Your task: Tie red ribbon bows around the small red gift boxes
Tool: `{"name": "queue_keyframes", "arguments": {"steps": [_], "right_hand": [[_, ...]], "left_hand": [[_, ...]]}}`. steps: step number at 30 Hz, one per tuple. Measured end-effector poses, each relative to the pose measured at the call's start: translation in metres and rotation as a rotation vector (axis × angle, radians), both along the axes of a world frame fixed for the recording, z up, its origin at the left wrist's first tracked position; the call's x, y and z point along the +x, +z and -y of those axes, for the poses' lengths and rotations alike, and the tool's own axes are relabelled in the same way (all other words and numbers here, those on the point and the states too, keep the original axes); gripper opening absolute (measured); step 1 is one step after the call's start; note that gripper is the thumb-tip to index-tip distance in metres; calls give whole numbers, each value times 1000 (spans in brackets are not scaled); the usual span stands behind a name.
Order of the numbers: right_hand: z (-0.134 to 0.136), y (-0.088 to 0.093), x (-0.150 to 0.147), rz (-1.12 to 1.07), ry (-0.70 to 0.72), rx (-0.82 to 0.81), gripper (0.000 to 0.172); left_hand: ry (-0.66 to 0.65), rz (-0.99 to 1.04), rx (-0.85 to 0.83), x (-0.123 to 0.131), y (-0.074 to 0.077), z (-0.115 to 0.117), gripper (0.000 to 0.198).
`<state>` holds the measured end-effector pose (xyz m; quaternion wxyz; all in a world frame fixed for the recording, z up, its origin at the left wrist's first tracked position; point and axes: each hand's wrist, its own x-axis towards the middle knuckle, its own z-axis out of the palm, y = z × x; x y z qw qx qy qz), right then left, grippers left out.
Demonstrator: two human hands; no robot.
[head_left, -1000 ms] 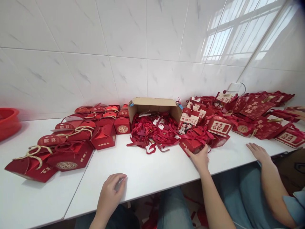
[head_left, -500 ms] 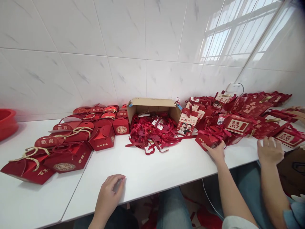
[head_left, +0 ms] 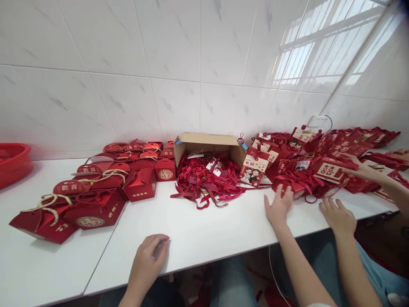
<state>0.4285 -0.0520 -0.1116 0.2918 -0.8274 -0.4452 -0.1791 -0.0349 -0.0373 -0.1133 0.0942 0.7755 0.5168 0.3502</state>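
Observation:
My left hand rests on the white table near its front edge. Its fingers are curled under, and what they cover is hidden. My right hand lies flat on the table with its fingers spread, holding nothing. It is just left of a red gift box with a ribbon, which it does not grip. Red ribbons spill from a cardboard box lying on its side at the centre back.
Red gift boxes with rope handles are lined up on the left. A red basin stands far left. Folded red boxes and bags pile up at the right. A co-worker's hands are there.
My right hand slid a red gift box to the right, then came off it and opened flat on the table. The co-worker's hands shifted among the right pile. My left hand stayed put.

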Motion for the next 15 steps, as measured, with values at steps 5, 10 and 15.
{"name": "queue_keyframes", "arguments": {"steps": [5,10,15], "right_hand": [[-49,-18,-56,-16,316,-377,61],[-67,-11,-68,-134,361,-581,69],[-85,-9,-82,-143,367,-585,78]], "left_hand": [[-3,-14,-11,2,3,3,20],[-5,-7,-2,1,1,2,19],[-14,-5,-25,0,0,2,17]]}}
